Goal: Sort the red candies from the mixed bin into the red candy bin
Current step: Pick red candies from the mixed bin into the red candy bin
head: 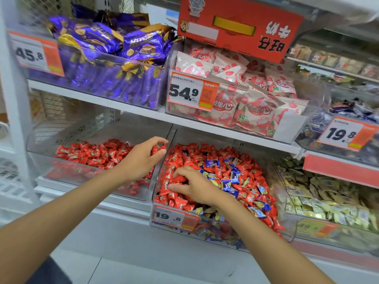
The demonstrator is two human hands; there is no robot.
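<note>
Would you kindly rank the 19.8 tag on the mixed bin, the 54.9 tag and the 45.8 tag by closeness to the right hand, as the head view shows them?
1. 19.8 tag, on the mixed bin front, just below the right hand.
2. 54.9 tag, one level up.
3. 45.8 tag, far upper left.

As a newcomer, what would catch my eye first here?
In the middle, the left hand pinches red candies by the red candy bin, while the right hand grabs more in the red, blue and gold mixed bin. Above, purple packets and a big red sign stand out.
</note>
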